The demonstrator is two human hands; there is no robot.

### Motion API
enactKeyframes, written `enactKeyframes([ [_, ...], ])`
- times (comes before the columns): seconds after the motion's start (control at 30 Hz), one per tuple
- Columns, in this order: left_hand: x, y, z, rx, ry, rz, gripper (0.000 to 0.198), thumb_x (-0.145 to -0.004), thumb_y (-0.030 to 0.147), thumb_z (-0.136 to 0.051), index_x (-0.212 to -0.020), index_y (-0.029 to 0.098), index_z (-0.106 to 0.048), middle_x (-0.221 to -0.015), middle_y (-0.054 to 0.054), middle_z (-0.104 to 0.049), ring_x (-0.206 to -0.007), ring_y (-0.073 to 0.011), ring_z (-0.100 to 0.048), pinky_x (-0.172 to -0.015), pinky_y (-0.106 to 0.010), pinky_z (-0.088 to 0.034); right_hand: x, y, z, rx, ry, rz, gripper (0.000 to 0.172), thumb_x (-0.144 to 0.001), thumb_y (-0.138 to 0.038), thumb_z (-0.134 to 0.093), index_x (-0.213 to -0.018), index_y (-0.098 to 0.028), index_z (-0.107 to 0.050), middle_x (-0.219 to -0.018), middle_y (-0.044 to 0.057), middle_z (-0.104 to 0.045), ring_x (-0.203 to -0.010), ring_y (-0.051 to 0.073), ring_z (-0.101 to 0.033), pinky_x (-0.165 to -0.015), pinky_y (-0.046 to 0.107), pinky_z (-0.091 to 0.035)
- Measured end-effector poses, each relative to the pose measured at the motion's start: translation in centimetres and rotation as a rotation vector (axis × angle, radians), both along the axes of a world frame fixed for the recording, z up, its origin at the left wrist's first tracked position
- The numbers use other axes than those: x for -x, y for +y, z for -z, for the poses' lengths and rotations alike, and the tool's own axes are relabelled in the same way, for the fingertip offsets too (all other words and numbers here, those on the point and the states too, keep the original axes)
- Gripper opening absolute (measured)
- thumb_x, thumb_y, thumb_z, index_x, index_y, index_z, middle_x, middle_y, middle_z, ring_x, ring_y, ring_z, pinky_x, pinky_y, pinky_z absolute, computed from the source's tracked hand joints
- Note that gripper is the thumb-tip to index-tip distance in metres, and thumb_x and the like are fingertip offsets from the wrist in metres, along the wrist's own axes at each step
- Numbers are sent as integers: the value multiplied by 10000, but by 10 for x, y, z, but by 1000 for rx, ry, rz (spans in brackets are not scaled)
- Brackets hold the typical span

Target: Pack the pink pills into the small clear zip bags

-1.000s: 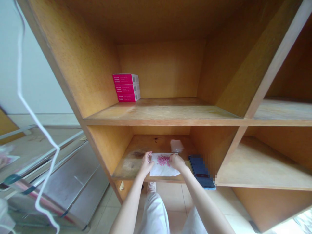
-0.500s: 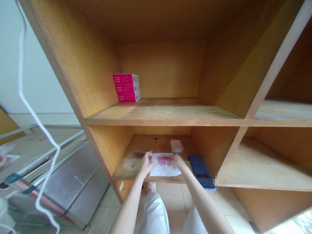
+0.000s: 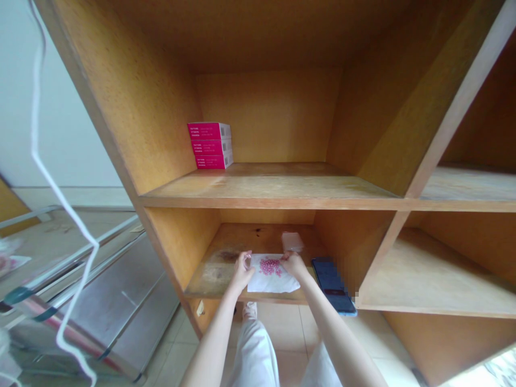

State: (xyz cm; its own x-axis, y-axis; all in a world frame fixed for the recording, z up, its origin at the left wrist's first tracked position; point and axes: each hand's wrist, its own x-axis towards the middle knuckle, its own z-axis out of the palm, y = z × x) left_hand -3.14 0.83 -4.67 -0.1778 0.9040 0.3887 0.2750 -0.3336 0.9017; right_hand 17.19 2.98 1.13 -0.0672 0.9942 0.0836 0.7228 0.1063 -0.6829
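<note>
A white sheet [image 3: 262,284] lies at the front of the lower shelf, with a cluster of small pink beads [image 3: 270,266] spread on its middle. At the sheet's left edge my left hand [image 3: 243,273] is curled, thumb and fingers closing round something small that looks clear; I cannot make out what it is. My right hand [image 3: 293,263] is closed in a pinch at the beads' right side, and whatever its fingertips hold is hidden. Just behind that hand sits a clear, flat plastic box or bag [image 3: 292,242].
A dark phone-like slab [image 3: 332,285] lies right of the sheet, partly over the shelf's front edge. Three pink boxes [image 3: 210,145] are stacked on the upper shelf [image 3: 282,183]. At left stand a metal-framed cart [image 3: 121,290] and a hanging white cable [image 3: 66,204].
My right hand has shifted very slightly up and left beside the beads. My left hand keeps its place, and the sheet lies as before.
</note>
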Motion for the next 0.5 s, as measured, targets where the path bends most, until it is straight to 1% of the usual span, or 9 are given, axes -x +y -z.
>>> enactKeyframes([
  [0.07, 0, 0, 0, -3, -6, -3, 470, -569, 15, -520, -1003, 193, -486, -1089, -67, -541, -1018, -184, -505, -913, -368, -344, 8, -4, -12, -109, 92, -35, 110, -700, -145, -514, -668, -141, -619, -711, 64, -659, -661, 134, -585, -561, 187, -364],
  [0.1, 0, 0, 0, -2, -12, -5, 465, -566, 17, -526, -994, 194, -488, -1082, -66, -545, -1013, -185, -509, -910, -368, -348, 13, -7, -18, -159, 149, -83, 113, -716, -166, -511, -685, -145, -618, -712, 55, -656, -665, 129, -583, -578, 186, -374],
  [0.17, -1, 1, 0, 0, -24, -4, 450, -566, 26, -540, -979, 195, -491, -1062, -64, -554, -999, -185, -519, -901, -366, -359, 28, -13, -28, -230, 228, -151, 142, -748, -199, -491, -707, -144, -616, -701, 46, -644, -644, 122, -572, -580, 187, -381],
  [0.23, -1, 1, 0, -3, -35, 1, 429, -572, 45, -557, -969, 195, -488, -1038, -63, -564, -987, -186, -528, -891, -367, -370, 45, -20, -34, -276, 255, -230, 140, -748, -181, -487, -709, -141, -615, -700, 44, -635, -639, 119, -561, -589, 188, -382],
  [0.3, -2, 2, 1, -10, -48, 4, 408, -582, 76, -582, -960, 192, -482, -1021, -68, -573, -982, -191, -534, -881, -370, -381, 61, -24, -32, -313, 232, -305, 152, -754, -174, -479, -702, -146, -619, -699, 41, -629, -633, 117, -550, -591, 191, -377],
  [0.37, -3, 3, 1, -16, -56, 7, 393, -590, 114, -609, -954, 186, -479, -1015, -80, -580, -977, -198, -541, -869, -373, -392, 74, -25, -27, -322, 194, -351, 163, -745, -150, -479, -660, -146, -618, -685, 41, -626, -622, 116, -541, -588, 192, -371],
  [0.43, -3, 4, 2, -26, -60, 14, 389, -595, 146, -628, -953, 180, -478, -1016, -91, -583, -969, -202, -549, -861, -373, -401, 82, -24, -21, -313, 147, -359, 179, -724, -104, -470, -627, -143, -615, -679, 47, -627, -634, 119, -541, -600, 193, -369],
  [0.5, -3, 5, 2, -40, -63, 23, 398, -597, 162, -639, -960, 175, -477, -1019, -99, -584, -961, -201, -556, -858, -373, -407, 87, -23, -16, -279, 83, -334, 185, -706, -78, -464, -621, -135, -618, -688, 61, -631, -643, 123, -545, -604, 195, -370],
])
